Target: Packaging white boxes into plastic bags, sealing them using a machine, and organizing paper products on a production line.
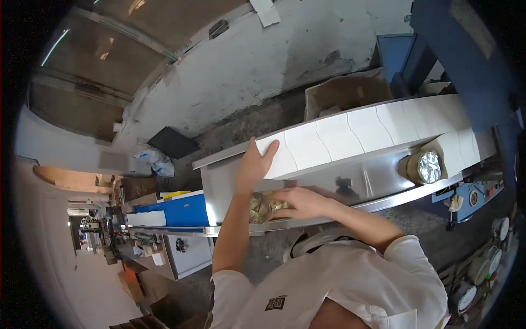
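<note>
My left hand (256,165) reaches over a long steel tray (224,189). Its thumb and forefinger are spread against the left end of a row of flat white pieces (329,140), packed side by side along the tray's back. Closer to me, my right hand (298,203) is closed around a shiny yellowish cylinder (260,209) by the tray's front edge. The hand covers its right part, and I cannot make out whether it is a jar or a roll. Another cylinder (427,167), with a silvery crinkled top, stands at the tray's right end.
A blue machine (466,60) rises at the right. Behind the tray is an open cardboard box (350,93) by a worn white wall. Left of the tray lies a blue surface (183,210). Several round pale containers (482,268) stand at the lower right.
</note>
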A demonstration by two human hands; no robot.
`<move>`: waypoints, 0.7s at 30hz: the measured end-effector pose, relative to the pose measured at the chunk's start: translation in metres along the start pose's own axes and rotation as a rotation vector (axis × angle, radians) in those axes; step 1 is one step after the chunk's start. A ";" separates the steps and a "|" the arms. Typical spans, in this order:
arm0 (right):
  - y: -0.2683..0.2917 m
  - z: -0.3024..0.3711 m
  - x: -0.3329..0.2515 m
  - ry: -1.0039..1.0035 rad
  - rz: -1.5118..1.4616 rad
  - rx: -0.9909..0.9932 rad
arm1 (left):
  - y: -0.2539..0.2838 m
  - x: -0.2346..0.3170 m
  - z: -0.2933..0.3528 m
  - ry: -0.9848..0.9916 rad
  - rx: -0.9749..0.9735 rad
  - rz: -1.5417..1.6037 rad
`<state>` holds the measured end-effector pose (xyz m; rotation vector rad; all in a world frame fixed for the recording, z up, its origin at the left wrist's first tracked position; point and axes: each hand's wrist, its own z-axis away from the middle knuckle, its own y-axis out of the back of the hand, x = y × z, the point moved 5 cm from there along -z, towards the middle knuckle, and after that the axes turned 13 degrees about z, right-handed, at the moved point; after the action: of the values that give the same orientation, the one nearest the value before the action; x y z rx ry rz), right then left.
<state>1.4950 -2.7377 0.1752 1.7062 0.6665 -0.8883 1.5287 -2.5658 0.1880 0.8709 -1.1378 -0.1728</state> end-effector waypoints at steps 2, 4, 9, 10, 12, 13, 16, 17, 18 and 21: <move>0.019 0.015 -0.002 -0.027 -0.003 0.046 | -0.003 0.010 0.006 -0.005 -0.026 -0.047; 0.031 0.022 -0.001 -0.054 -0.003 0.090 | -0.005 0.015 0.006 -0.007 -0.057 -0.102; 0.040 0.031 0.001 -0.196 0.006 0.154 | -0.012 0.013 -0.001 0.005 -0.145 -0.102; 0.040 0.031 -0.001 -0.201 0.012 0.153 | -0.012 0.011 -0.002 0.000 -0.152 -0.090; 0.041 0.030 -0.004 -0.187 0.027 0.218 | -0.013 0.012 -0.004 -0.008 -0.143 -0.091; 0.041 0.029 -0.006 -0.189 0.030 0.214 | -0.013 0.014 -0.005 -0.014 -0.132 -0.099; 0.041 0.025 -0.007 -0.239 -0.030 0.206 | -0.016 0.021 -0.009 0.050 -0.159 -0.070; 0.039 0.024 -0.006 -0.239 -0.090 0.232 | -0.018 0.024 -0.009 0.053 -0.157 -0.069; 0.037 0.023 -0.005 -0.238 -0.152 0.258 | -0.018 0.027 -0.009 0.053 -0.133 -0.088; 0.030 0.016 0.003 -0.251 -0.308 0.279 | -0.013 0.024 -0.009 0.073 -0.104 -0.105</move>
<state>1.5169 -2.7618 0.1861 1.7191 0.6681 -1.4429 1.5509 -2.5828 0.1949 0.8385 -1.0065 -0.2822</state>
